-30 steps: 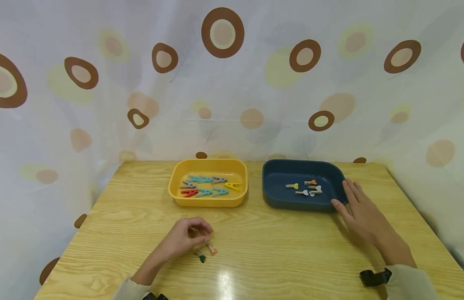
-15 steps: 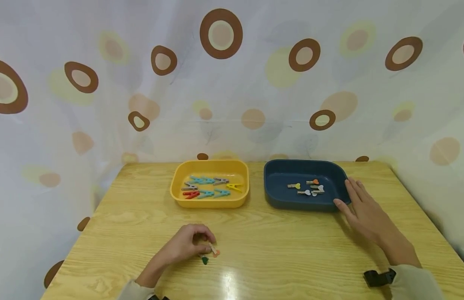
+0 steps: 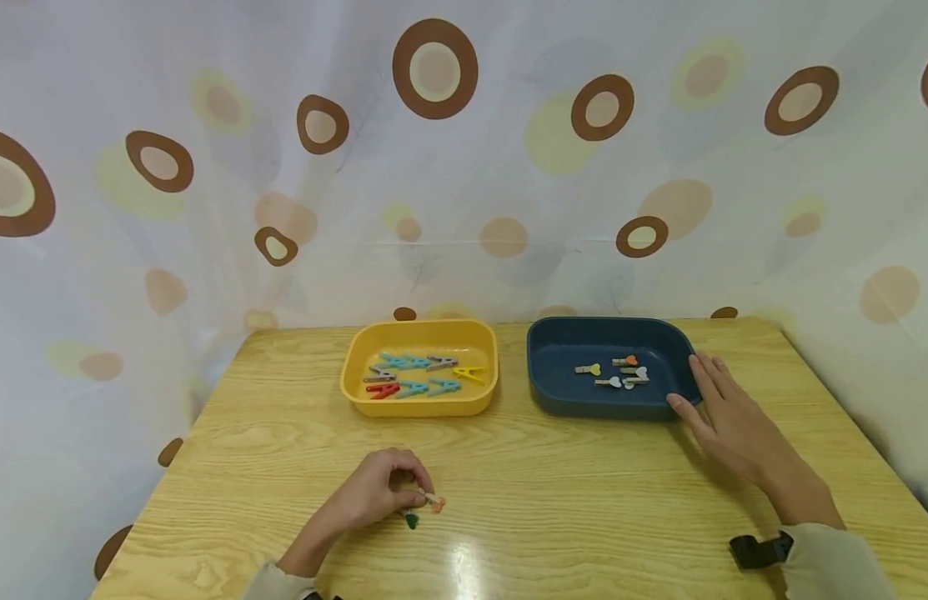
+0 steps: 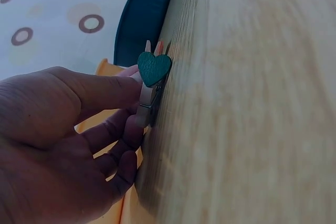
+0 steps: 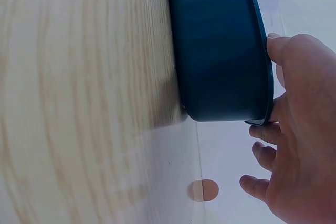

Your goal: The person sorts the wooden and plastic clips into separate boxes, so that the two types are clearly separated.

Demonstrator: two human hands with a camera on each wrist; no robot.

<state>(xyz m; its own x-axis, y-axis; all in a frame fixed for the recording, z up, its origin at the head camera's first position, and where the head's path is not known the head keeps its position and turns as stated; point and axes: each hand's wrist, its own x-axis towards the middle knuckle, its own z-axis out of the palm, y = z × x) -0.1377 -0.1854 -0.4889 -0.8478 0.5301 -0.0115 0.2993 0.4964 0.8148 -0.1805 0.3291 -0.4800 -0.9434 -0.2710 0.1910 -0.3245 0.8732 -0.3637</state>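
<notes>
My left hand (image 3: 379, 492) is low over the table, thumb and forefinger pinching a small wooden clothespin with an orange heart (image 3: 437, 503). Right beside it lies another clothespin with a green heart (image 3: 412, 521); in the left wrist view this green heart (image 4: 155, 68) stands in front and hides most of the orange one. My right hand (image 3: 741, 425) rests with straight fingers on the right end of the dark blue tray (image 3: 606, 409). Its thumb touches the rim near the front corner. Several heart clothespins, among them a yellow one (image 3: 588, 369), lie inside.
Left of the blue tray stands a yellow tray (image 3: 418, 408) holding several plastic clips in turquoise, grey, red and yellow. Behind both trays, a patterned curtain (image 3: 464, 183) hangs along the back edge of the wooden table (image 3: 569, 517).
My left hand has come down to the orange-heart clothespin, which now sits between thumb and forefinger, turned slightly. The right hand keeps its place on the blue tray.
</notes>
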